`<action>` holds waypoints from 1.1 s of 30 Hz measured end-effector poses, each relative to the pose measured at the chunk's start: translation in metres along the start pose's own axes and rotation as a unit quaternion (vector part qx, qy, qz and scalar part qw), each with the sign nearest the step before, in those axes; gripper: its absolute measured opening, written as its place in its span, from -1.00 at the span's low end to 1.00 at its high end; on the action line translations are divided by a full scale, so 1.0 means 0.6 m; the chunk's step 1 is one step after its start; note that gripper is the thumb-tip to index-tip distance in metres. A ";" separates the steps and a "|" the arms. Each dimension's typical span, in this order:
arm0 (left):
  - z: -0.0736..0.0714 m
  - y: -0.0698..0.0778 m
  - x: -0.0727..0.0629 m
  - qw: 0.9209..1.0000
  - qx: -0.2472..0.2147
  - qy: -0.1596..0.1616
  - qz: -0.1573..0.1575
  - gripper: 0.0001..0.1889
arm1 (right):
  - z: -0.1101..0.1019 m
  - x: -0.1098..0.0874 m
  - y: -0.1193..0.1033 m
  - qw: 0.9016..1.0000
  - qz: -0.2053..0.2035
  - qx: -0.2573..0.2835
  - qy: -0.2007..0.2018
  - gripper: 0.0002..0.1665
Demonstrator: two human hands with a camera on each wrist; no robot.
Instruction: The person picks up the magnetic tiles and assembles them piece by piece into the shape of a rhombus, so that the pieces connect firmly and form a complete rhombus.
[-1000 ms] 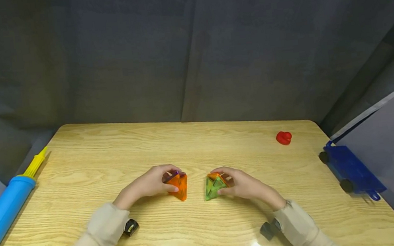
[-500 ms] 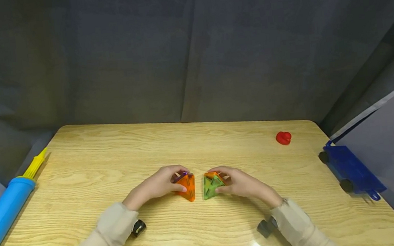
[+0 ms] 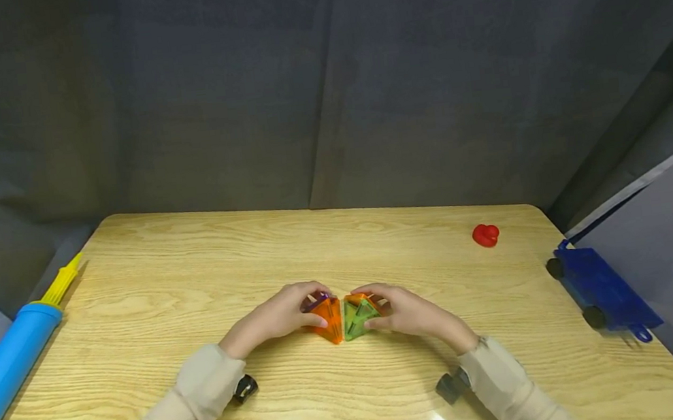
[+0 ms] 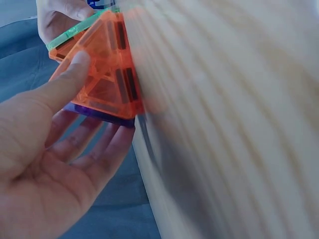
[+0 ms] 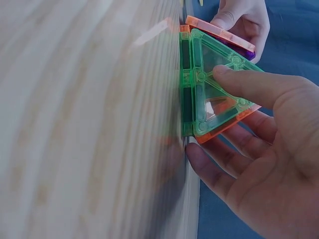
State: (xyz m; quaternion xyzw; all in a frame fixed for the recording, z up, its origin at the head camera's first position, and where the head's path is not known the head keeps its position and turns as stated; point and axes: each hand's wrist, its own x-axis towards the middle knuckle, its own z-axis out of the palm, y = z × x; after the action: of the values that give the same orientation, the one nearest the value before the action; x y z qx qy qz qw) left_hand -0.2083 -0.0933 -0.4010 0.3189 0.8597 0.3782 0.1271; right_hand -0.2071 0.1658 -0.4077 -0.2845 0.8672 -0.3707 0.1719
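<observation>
My left hand (image 3: 285,311) grips a small pyramid of translucent magnetic tiles, with an orange triangle tile (image 4: 102,74) facing the thumb and a purple tile (image 4: 102,115) on the finger side. In my right hand (image 3: 405,310) is a second tile pyramid, a green triangle tile (image 5: 219,84) under the thumb and an orange tile (image 5: 229,124) behind it. Both pyramids stand at the tabletop, nearly edge to edge, with a thin gap between them in the head view. The fingertips behind the tiles are partly hidden in the head view.
A blue hand pump (image 3: 14,367) with a yellow nozzle lies along the left side of the wooden table (image 3: 242,247). A small red object (image 3: 485,235) sits at the back right. At the right edge stands a dark blue toy wagon (image 3: 603,288) with black wheels.
My left hand has moved right with the orange and purple pyramid. The right hand has shifted slightly left with its green and orange one, so the wide gap between them has narrowed.
</observation>
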 end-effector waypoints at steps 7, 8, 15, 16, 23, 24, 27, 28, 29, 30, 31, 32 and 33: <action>0.005 0.001 0.003 1.000 -0.005 0.000 -0.007 -0.56 | 0.002 0.003 0.000 1.000 -0.005 0.000 -0.001 -0.35; 0.005 0.000 0.004 1.000 -0.005 0.000 -0.007 -0.56 | 0.002 0.003 0.000 1.000 -0.004 0.000 -0.002 -0.35; 0.005 0.002 0.003 1.000 0.005 0.003 0.001 -0.57 | 0.002 0.002 -0.002 1.000 -0.003 0.001 -0.004 -0.34; 0.004 0.003 0.003 1.000 0.008 0.004 0.003 -0.56 | 0.002 0.002 -0.002 1.000 -0.003 0.001 -0.004 -0.33; 0.005 0.009 0.003 0.999 0.040 0.009 0.030 -0.52 | 0.002 0.002 0.001 1.000 -0.005 0.000 0.000 -0.35; 0.006 0.010 0.004 0.999 0.044 0.008 0.031 -0.51 | 0.002 0.002 0.001 1.000 -0.005 -0.001 0.000 -0.36; 0.008 0.012 0.005 0.998 0.059 0.009 0.037 -0.50 | 0.002 0.001 0.000 1.000 -0.007 -0.003 0.000 -0.36; 0.009 0.013 0.006 0.997 0.061 0.009 0.037 -0.51 | 0.002 0.001 0.000 1.000 -0.008 -0.004 -0.001 -0.37; 0.010 0.014 0.007 0.997 0.064 0.009 0.037 -0.51 | 0.001 0.001 0.000 1.000 -0.008 -0.005 -0.001 -0.37; 0.010 0.016 0.008 0.997 0.063 0.010 0.038 -0.52 | 0.001 0.001 0.000 1.000 -0.008 -0.005 -0.002 -0.37; 0.011 0.019 0.009 0.997 0.062 0.010 0.041 -0.53 | 0.000 0.001 -0.001 1.000 -0.007 -0.004 -0.003 -0.37; 0.012 0.022 0.010 0.997 0.060 0.009 0.041 -0.54 | 0.000 0.001 -0.001 1.000 -0.006 -0.002 -0.004 -0.37; 0.012 0.024 0.011 0.997 0.060 0.009 0.042 -0.55 | 0.000 0.001 -0.002 1.000 -0.004 -0.002 -0.005 -0.36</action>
State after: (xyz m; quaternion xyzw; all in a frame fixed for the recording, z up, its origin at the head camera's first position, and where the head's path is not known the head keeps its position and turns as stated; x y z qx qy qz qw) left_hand -0.2035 -0.0774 -0.3952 0.3585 0.8676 0.3342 0.0836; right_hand -0.2073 0.1647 -0.4068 -0.2905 0.8660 -0.3681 0.1737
